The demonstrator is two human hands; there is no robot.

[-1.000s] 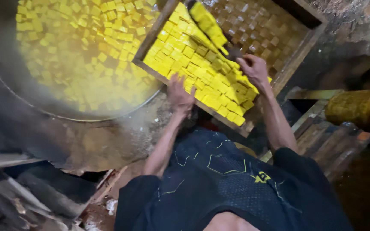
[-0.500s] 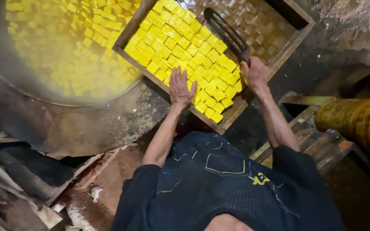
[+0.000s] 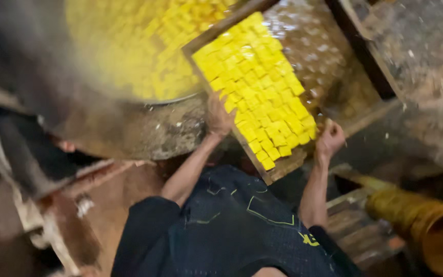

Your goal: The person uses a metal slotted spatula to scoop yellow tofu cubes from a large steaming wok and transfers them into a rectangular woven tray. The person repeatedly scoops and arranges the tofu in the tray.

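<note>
head view: i'm looking straight down over my own dark shirt (image 3: 232, 231) at a shallow wooden tray (image 3: 283, 166), tilted so its far end leans over the wide round vat (image 3: 129, 128). the tray's left part is packed with a sheet of yellow cubes (image 3: 262, 92); the right part shows only a wet, dimpled floor. the tilt looks meant to let the cubes slide toward the vat, which already holds a mass of the same yellow cubes in liquid.

my left hand (image 3: 219, 115) lies flat on the near left edge of the tray, fingers spread and pressed against the cubes, open rather than curled; i judge it steadies the load and nudges it along. my right hand (image 3: 330, 139) is at the near right rim, fingers curled around the wood, clamped on it to carry the tray's weight and set the angle.

off to the right, low down, a yellow-stained cylindrical drum (image 3: 426, 225) lies on its side on wooden slats, well apart from the tray. motion blur softens everything, so finer detail i cannot tell.
</note>
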